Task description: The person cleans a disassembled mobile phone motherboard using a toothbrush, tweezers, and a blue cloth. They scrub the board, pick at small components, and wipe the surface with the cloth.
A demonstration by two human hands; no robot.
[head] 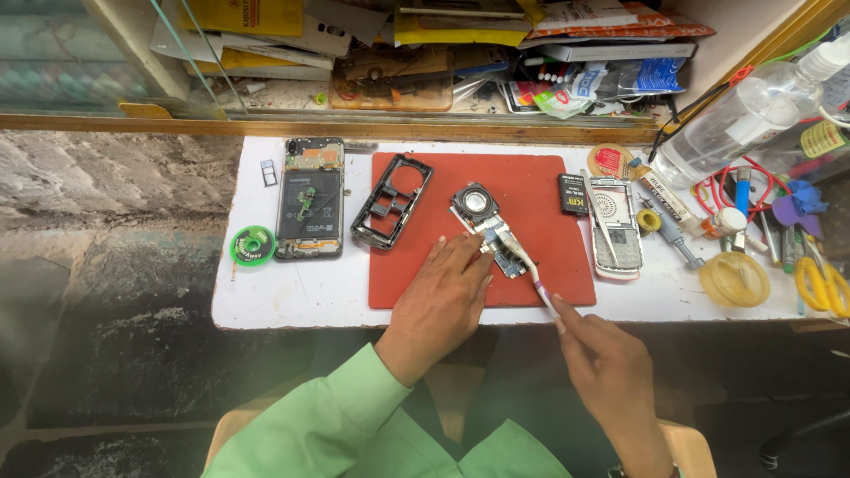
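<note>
A small phone circuit board with a round speaker lies on a red mat. My left hand rests on the mat, its fingertips pressing the board's lower edge. My right hand holds a toothbrush by its handle, the bristle end lying on the board. A black phone frame lies at the mat's left edge.
An opened smartphone and a green solder-wick spool lie left on the white table. Right of the mat: a small battery, a white keypad phone shell, tape rolls, a clear bottle, scissors, several tools.
</note>
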